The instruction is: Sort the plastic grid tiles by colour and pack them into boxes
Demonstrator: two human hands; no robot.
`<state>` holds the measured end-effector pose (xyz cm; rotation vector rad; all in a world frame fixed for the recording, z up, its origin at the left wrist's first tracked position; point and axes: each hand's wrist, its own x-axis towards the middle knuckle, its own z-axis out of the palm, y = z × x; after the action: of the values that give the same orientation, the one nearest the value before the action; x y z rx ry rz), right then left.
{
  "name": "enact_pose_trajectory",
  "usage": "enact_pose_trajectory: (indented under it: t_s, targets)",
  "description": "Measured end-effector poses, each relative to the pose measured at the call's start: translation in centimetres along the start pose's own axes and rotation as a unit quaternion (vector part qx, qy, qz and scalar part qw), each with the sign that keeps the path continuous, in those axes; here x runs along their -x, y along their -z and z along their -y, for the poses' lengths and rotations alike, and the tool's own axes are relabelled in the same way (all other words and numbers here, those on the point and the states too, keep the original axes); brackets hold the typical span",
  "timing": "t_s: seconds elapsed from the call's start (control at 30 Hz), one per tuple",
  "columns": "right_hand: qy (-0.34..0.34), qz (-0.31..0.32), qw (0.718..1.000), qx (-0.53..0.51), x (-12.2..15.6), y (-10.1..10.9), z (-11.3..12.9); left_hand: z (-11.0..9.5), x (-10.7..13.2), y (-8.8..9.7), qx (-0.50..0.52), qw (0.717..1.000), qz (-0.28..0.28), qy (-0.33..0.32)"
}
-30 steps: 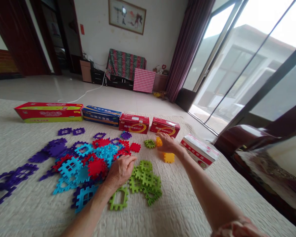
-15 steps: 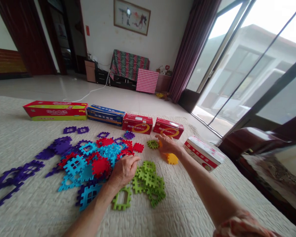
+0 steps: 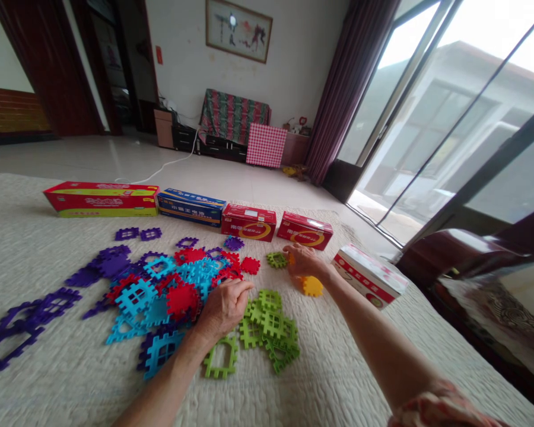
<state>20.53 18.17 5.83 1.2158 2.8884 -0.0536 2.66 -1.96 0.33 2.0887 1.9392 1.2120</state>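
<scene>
My left hand [image 3: 226, 303] is closed, with the fingers curled under, between the mixed pile and the green tiles. Its palm side is hidden, so I cannot see what it holds, if anything. My right hand [image 3: 306, 262] reaches farther out, fingers bent around an orange building tile [image 3: 292, 259] that shows only in part. Just left of those fingers lies a small green tile [image 3: 276, 260]; a yellow-orange tile [image 3: 312, 286] lies below the hand. Green building tiles [image 3: 271, 323] overlap in a heap between my arms. Blue tiles [image 3: 136, 296] and red tiles [image 3: 183, 301] are jumbled on the left.
Purple tiles [image 3: 15, 329] spread along the left. Behind the tiles stand a long red and yellow-green box [image 3: 102, 200], a blue box [image 3: 191, 207] and two red boxes [image 3: 248, 223]. A white and red box [image 3: 369, 277] stands right of my right forearm. A quilted cover [image 3: 338, 379] lies underneath.
The view has shifted very slightly. Both hands keep nearly the same places, and the tiles lie as before.
</scene>
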Motion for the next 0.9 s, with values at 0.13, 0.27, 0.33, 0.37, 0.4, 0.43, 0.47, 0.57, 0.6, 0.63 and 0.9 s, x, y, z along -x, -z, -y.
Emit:
enact_pose_trajectory:
  t_s: [0.13, 0.27, 0.33, 0.37, 0.4, 0.43, 0.47, 0.57, 0.6, 0.63, 0.9]
  targets:
    - [-0.009, -0.002, 1.000, -0.008, -0.1, -0.1, -0.1, -0.1, 0.0, 0.0, 0.000, 1.000, 0.002, -0.001]
    - [-0.008, -0.021, 0.999, -0.023, 0.4, 0.6, -0.6, 0.0, 0.0, 0.0, 0.001, 1.000, 0.007, 0.003]
    - [0.001, -0.081, 0.994, -0.070, 1.0, 0.9, -1.3, 0.0, 0.0, 0.0, 0.003, 1.000, 0.010, 0.004]
    - [0.000, -0.131, 0.985, -0.111, 1.4, 1.0, -1.8, 0.0, 0.0, 0.0, 0.004, 1.000, 0.011, 0.003]
    - [-0.007, -0.189, 0.969, -0.161, 1.9, 0.8, -2.2, 0.0, 0.0, 0.1, 0.002, 1.000, 0.011, 0.002]
    - [-0.022, -0.245, 0.945, -0.217, 2.4, 0.4, -2.7, -0.1, 0.0, 0.1, -0.002, 1.000, 0.011, -0.001]
    - [-0.044, -0.289, 0.917, -0.272, 3.0, -0.1, -3.1, -0.1, 0.0, 0.2, -0.011, 1.000, 0.011, -0.009]
    - [-0.115, -0.335, 0.844, -0.402, 4.6, -2.3, -4.0, -0.4, 0.1, 0.5, -0.055, 0.997, 0.008, -0.057]
    - [-0.126, -0.338, 0.829, -0.428, 5.0, -3.0, -4.1, -0.6, 0.1, 0.7, -0.073, 0.994, 0.003, -0.076]
    - [-0.132, -0.339, 0.818, -0.446, 5.4, -3.6, -4.1, -0.8, 0.1, 1.0, -0.088, 0.992, -0.004, -0.090]
    - [-0.076, -0.290, 0.807, -0.508, 5.7, -4.5, -3.1, -4.1, -3.4, 1.0, -0.054, 0.992, -0.039, -0.104]
